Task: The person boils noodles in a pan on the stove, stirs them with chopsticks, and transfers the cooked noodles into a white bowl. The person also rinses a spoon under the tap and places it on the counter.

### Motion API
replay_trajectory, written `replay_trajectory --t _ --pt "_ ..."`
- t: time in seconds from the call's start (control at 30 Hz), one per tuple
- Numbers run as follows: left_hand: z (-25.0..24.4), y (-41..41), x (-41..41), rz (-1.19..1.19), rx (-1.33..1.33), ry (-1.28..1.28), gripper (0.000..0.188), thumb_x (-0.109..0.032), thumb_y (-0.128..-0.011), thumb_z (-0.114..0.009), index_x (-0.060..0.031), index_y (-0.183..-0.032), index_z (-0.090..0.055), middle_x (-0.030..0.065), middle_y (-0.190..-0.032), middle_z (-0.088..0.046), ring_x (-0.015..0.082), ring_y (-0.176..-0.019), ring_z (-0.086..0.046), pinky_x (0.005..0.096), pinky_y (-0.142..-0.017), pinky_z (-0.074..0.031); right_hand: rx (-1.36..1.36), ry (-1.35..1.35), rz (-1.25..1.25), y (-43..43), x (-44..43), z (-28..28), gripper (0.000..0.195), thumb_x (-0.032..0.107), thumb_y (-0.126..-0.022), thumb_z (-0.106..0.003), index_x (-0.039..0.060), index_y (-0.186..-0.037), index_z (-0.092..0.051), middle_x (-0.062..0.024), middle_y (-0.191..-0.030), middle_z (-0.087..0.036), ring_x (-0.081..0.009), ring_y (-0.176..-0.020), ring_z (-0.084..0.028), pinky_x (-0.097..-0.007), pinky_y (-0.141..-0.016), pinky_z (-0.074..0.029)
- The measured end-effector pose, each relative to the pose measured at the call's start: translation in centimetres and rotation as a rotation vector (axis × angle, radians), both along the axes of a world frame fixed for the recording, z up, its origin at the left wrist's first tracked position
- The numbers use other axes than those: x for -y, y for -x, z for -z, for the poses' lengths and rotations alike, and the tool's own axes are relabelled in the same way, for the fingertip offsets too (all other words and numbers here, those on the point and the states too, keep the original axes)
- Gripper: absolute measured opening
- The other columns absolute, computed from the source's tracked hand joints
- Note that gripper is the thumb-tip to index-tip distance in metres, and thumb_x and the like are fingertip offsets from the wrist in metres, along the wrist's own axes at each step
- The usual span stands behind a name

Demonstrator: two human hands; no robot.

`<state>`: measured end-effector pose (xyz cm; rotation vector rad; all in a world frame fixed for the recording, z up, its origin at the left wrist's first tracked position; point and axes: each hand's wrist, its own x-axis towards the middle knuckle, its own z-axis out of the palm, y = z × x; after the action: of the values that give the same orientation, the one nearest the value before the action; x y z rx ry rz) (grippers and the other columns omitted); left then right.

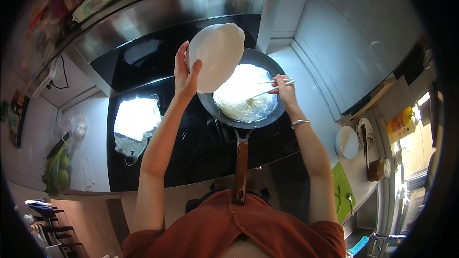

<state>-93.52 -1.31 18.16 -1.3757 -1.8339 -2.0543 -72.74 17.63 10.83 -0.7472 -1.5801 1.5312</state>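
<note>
My left hand [186, 75] grips a white bowl [217, 59] by its side, tilted over the left part of a dark wok [274, 61]. Pale noodles [240, 105] lie in liquid inside the wok, partly washed out by glare. In my right hand [285, 91] is a pair of light chopsticks [263, 92], their tips among the noodles. The wok's wooden handle [241, 165] points toward my body. The inside of the bowl shows no food that I can make out.
The wok stands on a black glass cooktop [190, 150]. A cloth [132, 147] and white paper [138, 118] cover its left side. Leafy greens [59, 168] lie far left. At right are a white bowl [346, 142], a jar [378, 169] and a green cutting board [342, 193].
</note>
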Motion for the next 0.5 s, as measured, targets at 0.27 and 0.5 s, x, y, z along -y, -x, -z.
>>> replay_trajectory --t 0.27,0.5 --pt "-2.6 0.0 0.3 -0.079 -0.241 0.039 0.066 -0.054 -0.069 -0.047 -0.0177 -0.121 -0.028 0.0107 -0.113 -0.036 0.0269 -0.103 -0.038 0.0407 -0.083 -0.037 -0.036 0.471 0.383 5.7 2.3 0.9 0.034 0.031 -0.084 -0.037 -0.0002 -0.072 -0.044 -0.0117 -0.064 -0.052 -0.0173 -0.047 -0.055 -0.0251 -0.044 -0.05" --pt "-3.6 1.1 0.5 -0.053 -0.111 -0.05 0.064 -0.05 -0.071 -0.047 -0.0172 -0.122 -0.027 0.0117 -0.115 -0.035 0.0279 -0.104 -0.038 0.0407 -0.085 -0.035 -0.173 0.782 0.462 6.7 2.4 2.6 0.037 0.035 -0.085 -0.034 0.0004 -0.075 -0.043 -0.0116 -0.062 -0.049 -0.0236 -0.052 -0.055 -0.032 -0.051 -0.05"
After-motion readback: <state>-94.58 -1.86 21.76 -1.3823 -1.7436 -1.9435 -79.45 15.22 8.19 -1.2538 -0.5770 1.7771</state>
